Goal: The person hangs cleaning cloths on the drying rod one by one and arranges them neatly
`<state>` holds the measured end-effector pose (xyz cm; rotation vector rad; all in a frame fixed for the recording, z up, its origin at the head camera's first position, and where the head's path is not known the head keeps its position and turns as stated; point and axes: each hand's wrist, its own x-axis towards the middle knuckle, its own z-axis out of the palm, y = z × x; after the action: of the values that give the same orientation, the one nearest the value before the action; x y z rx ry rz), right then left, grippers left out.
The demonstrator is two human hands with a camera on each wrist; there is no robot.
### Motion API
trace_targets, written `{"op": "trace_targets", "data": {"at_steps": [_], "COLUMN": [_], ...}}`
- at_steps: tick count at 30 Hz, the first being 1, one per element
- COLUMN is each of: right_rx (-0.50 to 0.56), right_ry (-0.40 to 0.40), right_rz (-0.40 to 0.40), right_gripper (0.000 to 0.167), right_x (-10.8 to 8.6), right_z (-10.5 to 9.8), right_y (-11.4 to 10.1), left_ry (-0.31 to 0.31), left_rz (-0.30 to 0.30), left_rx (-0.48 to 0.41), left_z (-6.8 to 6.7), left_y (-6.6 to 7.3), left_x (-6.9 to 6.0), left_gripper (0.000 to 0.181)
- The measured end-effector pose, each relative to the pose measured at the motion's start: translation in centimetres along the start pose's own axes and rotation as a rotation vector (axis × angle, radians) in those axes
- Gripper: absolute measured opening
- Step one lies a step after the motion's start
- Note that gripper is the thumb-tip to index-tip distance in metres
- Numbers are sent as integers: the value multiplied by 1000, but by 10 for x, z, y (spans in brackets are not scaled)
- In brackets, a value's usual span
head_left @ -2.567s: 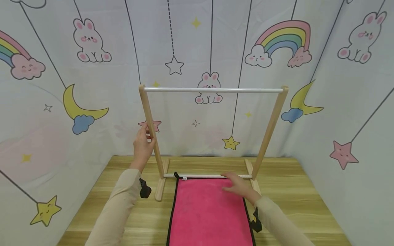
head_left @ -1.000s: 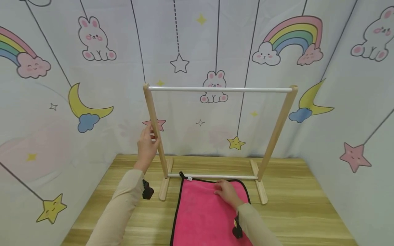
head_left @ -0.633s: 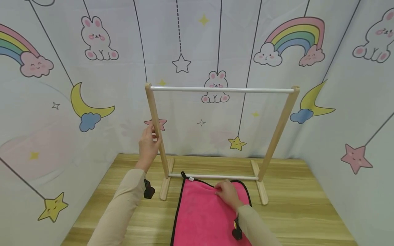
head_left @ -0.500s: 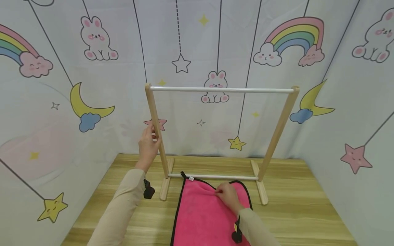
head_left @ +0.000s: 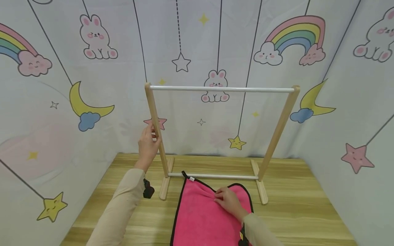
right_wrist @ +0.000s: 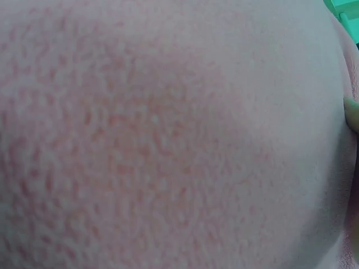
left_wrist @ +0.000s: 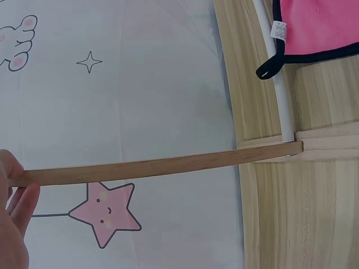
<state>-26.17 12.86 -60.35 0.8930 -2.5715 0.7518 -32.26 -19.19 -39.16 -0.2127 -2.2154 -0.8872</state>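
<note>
Black-edged pink towel (head_left: 200, 218): on the wood-grain tabletop (head_left: 307, 205), this side of the wooden rack (head_left: 276, 136) — long axis apparently toward the person. Right hand (head_left: 229, 201) nearer, pinching it near the far edge; left hand (head_left: 147, 145) grips the left post (head_left: 163, 153).

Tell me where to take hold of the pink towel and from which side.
Probably best to pinch the far left corner of the pink towel, coming from the left and above. The black loop juts out there as a handy tab, while the right hand pinches a fold farther right along the same edge.
</note>
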Motion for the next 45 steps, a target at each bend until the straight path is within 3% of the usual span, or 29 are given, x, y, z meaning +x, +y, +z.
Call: {"op": "trace_targets", "data": {"at_steps": [10,19,26,32,37,45], "right_rx": [-74,21,39,14,38,115], "right_ry": [23,61,90,69,47,84], "right_rz": [-74,-70,-147,-181,-173,-139], "right_gripper": [7,7,8,8,6,8], "right_x": [1,6,22,34,44,60], "right_z": [-1,-4,-28,-49,-68,-101], "right_y": [-1,-2,-10,-17,-24,-37], "left_ry": [2,19,21,13,18,7], "left_rz": [0,0,-6,-8,-3,-31], "left_rx": [-8,-5,-9,-6,-12,-25], "left_z": [1,3,4,5,4,4], "left_y": [3,2,1,0,0,0], "left_x": [1,0,-1,-1,-1,-1], "left_gripper": [50,48,50,52,52,50]}}
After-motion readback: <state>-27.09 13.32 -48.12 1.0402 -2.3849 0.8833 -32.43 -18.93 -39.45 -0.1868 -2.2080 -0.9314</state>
